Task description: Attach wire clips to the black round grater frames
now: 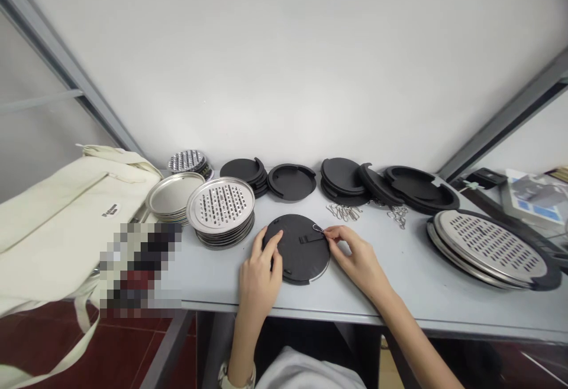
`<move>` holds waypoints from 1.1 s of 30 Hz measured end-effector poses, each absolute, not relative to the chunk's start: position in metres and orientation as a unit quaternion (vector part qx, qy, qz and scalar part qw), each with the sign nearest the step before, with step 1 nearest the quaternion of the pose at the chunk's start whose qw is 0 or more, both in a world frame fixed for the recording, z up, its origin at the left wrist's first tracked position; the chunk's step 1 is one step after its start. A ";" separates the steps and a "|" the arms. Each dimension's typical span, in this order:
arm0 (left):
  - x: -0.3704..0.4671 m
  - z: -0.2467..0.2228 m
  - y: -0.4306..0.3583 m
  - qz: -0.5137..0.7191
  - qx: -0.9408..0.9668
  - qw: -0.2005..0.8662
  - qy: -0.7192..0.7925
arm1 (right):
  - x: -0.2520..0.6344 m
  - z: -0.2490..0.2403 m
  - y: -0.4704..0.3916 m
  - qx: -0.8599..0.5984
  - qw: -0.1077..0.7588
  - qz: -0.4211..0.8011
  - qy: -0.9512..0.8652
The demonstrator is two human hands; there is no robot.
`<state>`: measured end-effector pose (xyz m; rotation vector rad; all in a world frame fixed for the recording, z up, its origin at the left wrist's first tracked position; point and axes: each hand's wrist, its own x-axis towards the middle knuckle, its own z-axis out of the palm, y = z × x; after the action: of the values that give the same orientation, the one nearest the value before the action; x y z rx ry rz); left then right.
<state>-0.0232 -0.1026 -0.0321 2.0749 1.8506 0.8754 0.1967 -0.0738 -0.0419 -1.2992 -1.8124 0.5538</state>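
Note:
A black round plastic base [293,259] lies before me on the table, its underside with a small raised catch facing up. A thin bright rim of metal shows at its lower right edge. My left hand [261,270] holds the base at its left side, with fingertips spread on its surface and edge. Between thumb and forefinger, my right hand [355,256] pinches a small wire hook [316,228] at the upper right of the base, close to the catch. The hook's far end is hidden by the fingers.
Round metal grater plates [220,204] stand stacked at left, beside plain metal discs [175,195]. Black bases [341,176] line the wall. Loose wire hooks [345,212] lie in front of them. Assembled graters [490,247] are piled at right. A cream bag [66,217] sits at far left.

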 end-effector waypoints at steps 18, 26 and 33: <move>-0.023 -0.032 -0.103 0.301 0.705 0.119 0.631 | 0.194 -0.035 -0.075 -0.524 0.385 0.210 -0.730; -0.023 -0.032 -0.103 0.293 0.702 0.120 0.637 | 0.194 -0.034 -0.075 -0.540 0.367 0.198 -0.731; -0.024 -0.032 -0.103 0.302 0.703 0.118 0.633 | 0.195 -0.034 -0.075 -0.539 0.356 0.228 -0.729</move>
<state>-0.0238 -0.1034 -0.0322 2.0570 1.8511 0.8823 0.1946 -0.0749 -0.0343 -1.3914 -1.8816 0.5880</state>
